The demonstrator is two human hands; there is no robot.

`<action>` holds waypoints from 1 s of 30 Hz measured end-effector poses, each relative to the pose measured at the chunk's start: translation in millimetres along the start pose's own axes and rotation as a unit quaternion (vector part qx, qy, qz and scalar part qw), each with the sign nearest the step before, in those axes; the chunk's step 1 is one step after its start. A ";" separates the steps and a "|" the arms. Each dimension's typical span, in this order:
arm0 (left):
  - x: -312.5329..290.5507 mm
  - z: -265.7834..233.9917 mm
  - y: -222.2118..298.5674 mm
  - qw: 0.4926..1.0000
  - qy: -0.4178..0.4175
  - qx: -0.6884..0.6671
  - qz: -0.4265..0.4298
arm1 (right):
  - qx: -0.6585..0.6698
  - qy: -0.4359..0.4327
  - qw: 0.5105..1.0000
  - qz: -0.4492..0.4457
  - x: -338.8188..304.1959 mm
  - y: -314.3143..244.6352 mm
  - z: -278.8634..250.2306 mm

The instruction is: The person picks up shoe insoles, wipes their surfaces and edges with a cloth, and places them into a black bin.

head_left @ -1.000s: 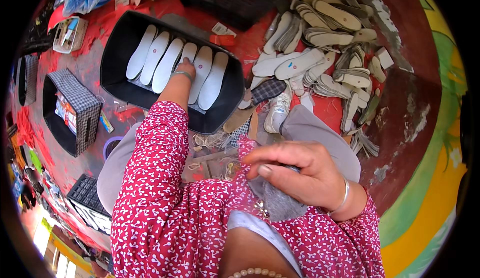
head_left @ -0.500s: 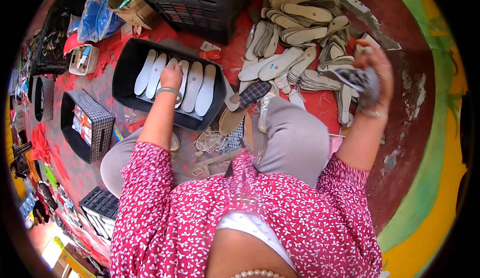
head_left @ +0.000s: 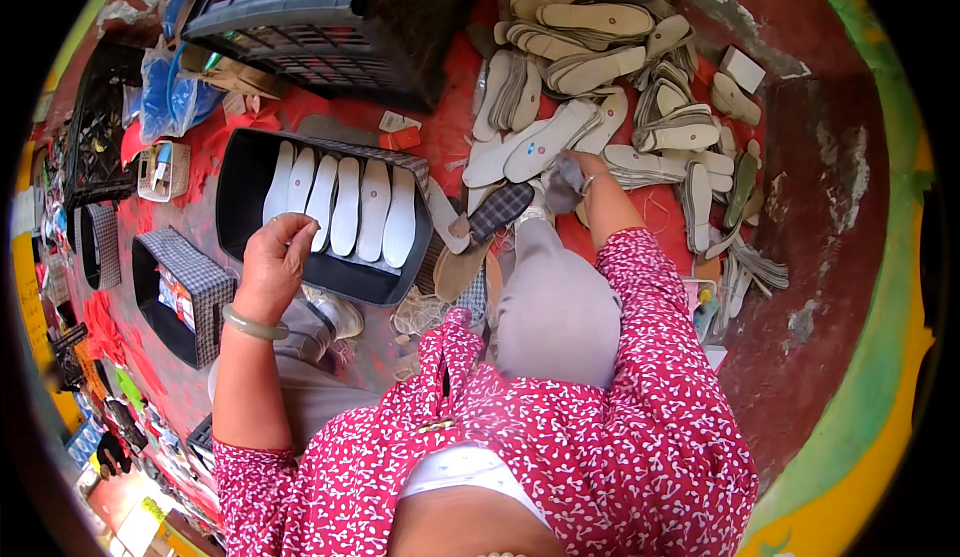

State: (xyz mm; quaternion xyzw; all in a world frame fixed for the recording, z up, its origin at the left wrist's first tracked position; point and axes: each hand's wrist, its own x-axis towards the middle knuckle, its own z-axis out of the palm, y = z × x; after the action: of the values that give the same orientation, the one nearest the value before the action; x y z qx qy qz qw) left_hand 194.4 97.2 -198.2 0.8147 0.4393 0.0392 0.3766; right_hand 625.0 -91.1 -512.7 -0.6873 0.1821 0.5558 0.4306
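A row of white insoles point(head_left: 347, 207) lies inside a black-lined box point(head_left: 250, 143) with a checked cloth outside. My left hand point(head_left: 276, 262) is over the near edge of that box, thumb and fingertips pinched together; whatever they may hold is too small to see. My right hand point(head_left: 592, 179) is above my knee, closed on a grey fabric piece point(head_left: 566, 183), whose shape is partly hidden by the fingers. Right beside it are a dark checked insole point(head_left: 501, 213) and the pile of pale insoles point(head_left: 597, 19), stacked in loose bundles. A brown insole point(head_left: 459, 275) rests against the box.
A large black plastic crate point(head_left: 400, 37) stands at the back. To the left are a smaller checked box point(head_left: 205, 277) with packets, a white basket point(head_left: 164, 172) and blue plastic bags point(head_left: 165, 97). Tangled string point(head_left: 418, 312) lies on the floor near my shoe point(head_left: 337, 314).
My left hand has drawn back from the insoles toward me. My right hand has come down and inward from the right with the grey fabric piece. The view has shifted slightly.
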 end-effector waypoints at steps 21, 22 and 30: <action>2.9 -4.5 24.4 0.982 -0.051 0.106 0.147 | 0.188 -0.084 0.978 -0.043 26.3 58.7 -44.1; 1.8 -4.6 22.9 0.982 -0.054 0.105 0.149 | 0.254 -0.143 0.956 -0.027 12.6 61.1 -51.7; -2.4 -3.2 23.9 0.978 -0.060 0.109 0.166 | 0.284 -0.154 0.931 -0.172 -56.9 75.7 -58.3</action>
State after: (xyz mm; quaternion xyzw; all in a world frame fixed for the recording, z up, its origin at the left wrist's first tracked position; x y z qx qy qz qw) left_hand 208.1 89.4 -179.8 0.9131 0.2763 0.0042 0.2997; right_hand 587.2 -193.0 -489.1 -0.4633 0.1426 0.4972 0.7196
